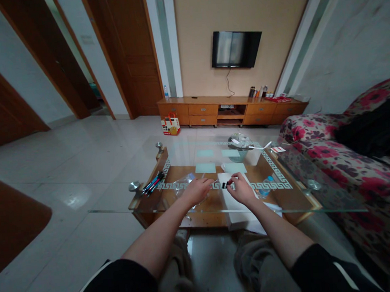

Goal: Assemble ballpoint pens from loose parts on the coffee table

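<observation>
Above the glass coffee table (193,211), my left hand (197,191) is closed, its fingertips pinched together and pointing right. What it holds, if anything, is too small to make out. A short gap away, my right hand (241,189) has thumb and fingers closed at a small black piece (224,185); its exact kind is unclear. Under the right hand is a long white box or sheet (231,201). A crumpled clear plastic bag (182,185) lies beside my left hand. Farther left, several pens (154,184) lie in a bunch.
A green basket (238,154) with a bag in it is at the table's far side. A clear bottle with blue parts (267,185) shows right of my right hand. The flowered sofa (320,149) flanks the right; a wooden TV cabinet (202,109) stands beyond.
</observation>
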Available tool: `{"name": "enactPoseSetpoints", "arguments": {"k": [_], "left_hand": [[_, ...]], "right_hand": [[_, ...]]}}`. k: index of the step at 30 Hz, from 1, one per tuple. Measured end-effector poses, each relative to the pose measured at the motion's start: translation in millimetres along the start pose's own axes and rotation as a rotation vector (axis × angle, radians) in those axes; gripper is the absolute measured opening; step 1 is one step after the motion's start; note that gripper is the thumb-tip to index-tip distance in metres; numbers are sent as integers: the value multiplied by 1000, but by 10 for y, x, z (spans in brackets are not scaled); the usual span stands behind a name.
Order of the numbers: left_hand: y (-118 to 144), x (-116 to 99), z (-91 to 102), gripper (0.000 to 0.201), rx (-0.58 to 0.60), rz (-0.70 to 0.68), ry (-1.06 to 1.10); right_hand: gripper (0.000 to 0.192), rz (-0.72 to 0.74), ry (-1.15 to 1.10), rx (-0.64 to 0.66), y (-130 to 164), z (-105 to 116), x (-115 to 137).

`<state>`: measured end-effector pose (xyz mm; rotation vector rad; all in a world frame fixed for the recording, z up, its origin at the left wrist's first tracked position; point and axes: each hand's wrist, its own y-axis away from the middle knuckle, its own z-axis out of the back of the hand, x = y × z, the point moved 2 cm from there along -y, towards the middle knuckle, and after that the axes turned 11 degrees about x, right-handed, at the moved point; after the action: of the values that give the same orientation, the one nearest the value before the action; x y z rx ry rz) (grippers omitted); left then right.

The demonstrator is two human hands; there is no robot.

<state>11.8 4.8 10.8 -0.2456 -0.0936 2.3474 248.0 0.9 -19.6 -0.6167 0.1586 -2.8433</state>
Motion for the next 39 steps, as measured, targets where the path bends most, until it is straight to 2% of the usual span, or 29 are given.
{"name": "enactPoseSetpoints", "arguments": {"k": [6, 9, 12, 17, 21, 27, 30, 32, 35, 39], "left_hand": [[6, 10, 22, 29, 13, 6, 3], [5, 7, 19, 28, 12, -1, -12], [-6, -6, 3, 28, 29, -4, -21], [-22, -42, -4, 26, 34, -27, -47], [-21, -42, -6, 28, 53, -40, -56], [-22, -3, -27, 30, 61, -8, -38], [-24, 8, -35, 30, 51, -3, -38], [-24, 11, -40, 30, 52, 5, -39], [-20, 10, -45, 30, 65, 16, -35], [-15, 3, -26, 31, 61, 8, -39]], "right_hand": [[27, 3, -15, -36, -4, 27, -61], [32, 46, -36, -130, -7, 144, 29], [25, 142, -84, -185, 17, 254, 200], [17, 310, -135, -87, 77, 280, 452], [12, 336, -153, -59, 74, 250, 468], [14, 273, -169, -133, 16, 286, 276], [16, 150, -140, -217, -12, 285, 55], [15, 47, -97, -224, -20, 240, -116], [14, -38, -22, -128, -16, 119, -314], [11, -34, 26, -14, -4, -17, -395]]}}
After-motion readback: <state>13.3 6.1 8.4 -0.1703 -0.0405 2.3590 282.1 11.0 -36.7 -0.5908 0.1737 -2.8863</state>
